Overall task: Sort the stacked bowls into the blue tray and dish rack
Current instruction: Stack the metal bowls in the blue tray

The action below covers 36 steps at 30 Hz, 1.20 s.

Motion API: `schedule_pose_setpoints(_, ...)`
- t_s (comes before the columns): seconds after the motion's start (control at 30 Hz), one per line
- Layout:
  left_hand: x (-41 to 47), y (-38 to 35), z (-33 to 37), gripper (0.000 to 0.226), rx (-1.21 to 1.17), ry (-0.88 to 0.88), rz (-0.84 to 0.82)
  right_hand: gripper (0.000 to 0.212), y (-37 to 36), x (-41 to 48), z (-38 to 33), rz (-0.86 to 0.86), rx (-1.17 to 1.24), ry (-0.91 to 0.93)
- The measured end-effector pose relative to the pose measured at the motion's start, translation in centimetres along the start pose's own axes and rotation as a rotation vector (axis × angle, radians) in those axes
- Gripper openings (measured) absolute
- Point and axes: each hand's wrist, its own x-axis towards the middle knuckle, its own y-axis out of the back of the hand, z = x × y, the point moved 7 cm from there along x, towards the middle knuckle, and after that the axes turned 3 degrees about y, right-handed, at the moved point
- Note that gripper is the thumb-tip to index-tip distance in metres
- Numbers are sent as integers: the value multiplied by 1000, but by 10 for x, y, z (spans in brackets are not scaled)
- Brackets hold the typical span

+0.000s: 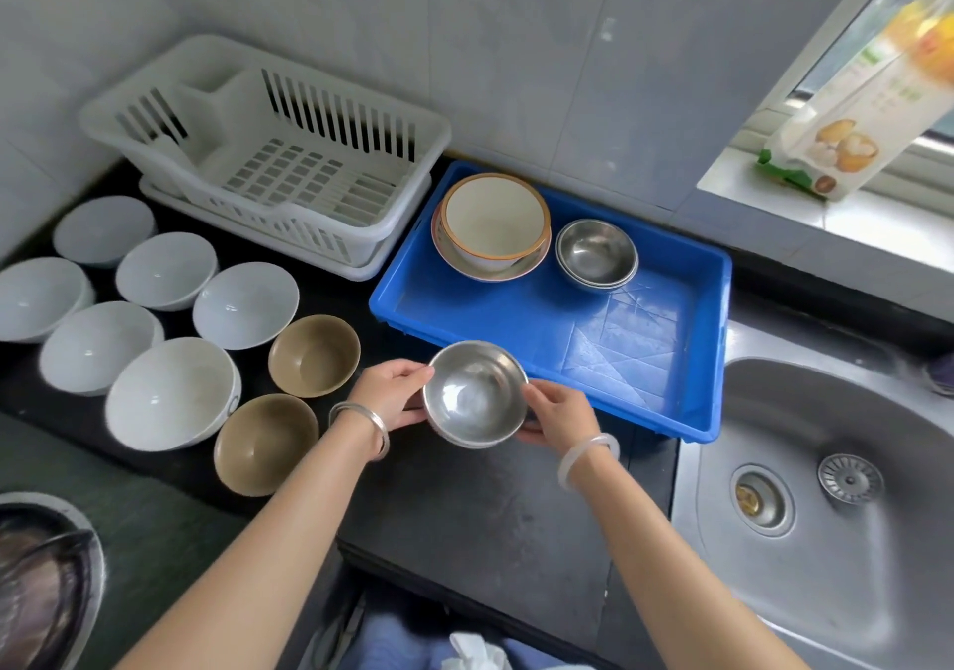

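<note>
- Steel bowl (475,394): I am judging it light, stiff, slippery (thin rim).
- Left hand (391,394), right hand (560,414): fingers are gripping its rim at nine and three o'clock.

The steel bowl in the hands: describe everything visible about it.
The steel bowl is small, round and shiny, looks like stainless steel, and is empty. It sits upright, mouth up, slightly tilted, over the dark counter just before the blue tray. The left hand and right hand hold its rim on opposite sides.
</note>
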Motion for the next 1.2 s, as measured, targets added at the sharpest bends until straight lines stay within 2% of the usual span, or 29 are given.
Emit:
schedule_pose_setpoints(0.1, 3, -23, 35, 12, -42, -48, -39, 10, 20, 9, -38, 37, 36, 79)
schedule_pose_setpoints(0.23, 16, -61, 71, 8, -106, -62, -86, 13, 52, 30, -83, 114, -23, 174)
schedule_pose_setpoints(0.4, 43, -116, 97, 27, -246, -45, -156, 15, 94, 63, -120, 224, -82, 233)
schedule_pose_setpoints(0.63, 98, -177, 126, 35, -193, -77, -121, 13, 140, 116, -147, 343, -116, 219)
schedule_pose_setpoints(0.7, 112, -188, 135, 42, -103, -127, -97, 14, 148, 130, -151, 357, -138, 216)
schedule_pose_setpoints(0.87, 131, -204, 150, 58, 353, -281, 32, 22, 158, 153, -152, 403, -203, 203)
schedule_pose_setpoints(1.03, 133, -213, 152, 32, 621, -389, 141, 23, 153, 163, -153, 391, -355, 208)
schedule_pose_setpoints(1.2, 136, -218, 145, 34, 737, -424, 158, 25, 150, 167, -150, 393, -493, 227)
